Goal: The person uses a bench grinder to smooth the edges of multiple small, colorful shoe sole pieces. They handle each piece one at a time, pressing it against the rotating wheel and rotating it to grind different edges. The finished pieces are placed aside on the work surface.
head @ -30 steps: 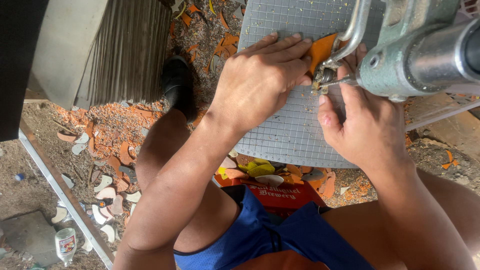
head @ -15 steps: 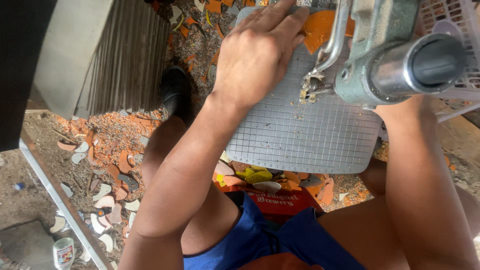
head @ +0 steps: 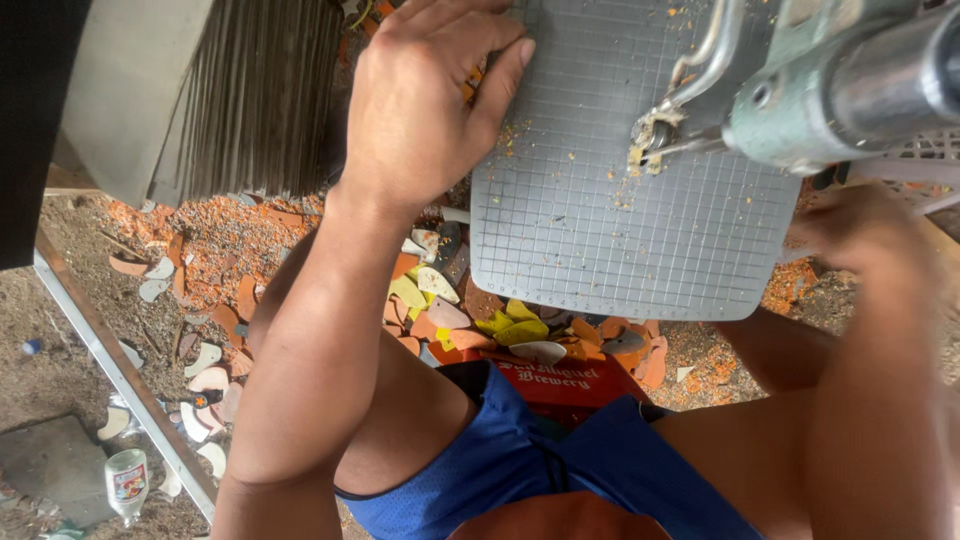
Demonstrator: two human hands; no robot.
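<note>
**Left hand flat on the gridded saw table, right hand low and blurred**

While the left hand (head: 425,110) lies palm-down at the left edge of the grey, square-gridded plastic work table (head: 620,250), its fingers are stretched forward and held close together, the thumb pressing onto the table surface. A sliver of orange material (head: 470,82) shows just under the fingertips — too little of it is visible to tell its shape, and whether the fingers pinch it or merely rest over it cannot be told.

To the right, the green-grey metal machine head with its shiny steel cylinder (head: 850,85) hangs over the table, a bent metal guard and a thin blade (head: 665,135) reaching down to the grid. Orange dust is scattered around that point.

The right hand (head: 850,235) sits below the right edge of the table, under the machine head; it is blurred, and the set of its fingers cannot be told — nothing is seen in it.

Below the table lies a heap of orange, yellow and pale curved offcuts (head: 500,325) on a red plastic crate (head: 560,380). More pale and orange scraps (head: 200,350) litter the ground to the left, beside a slanting metal bar (head: 120,370) and a small clear bottle (head: 127,482). The person's blue shorts (head: 520,460) fill the bottom of the view.
</note>
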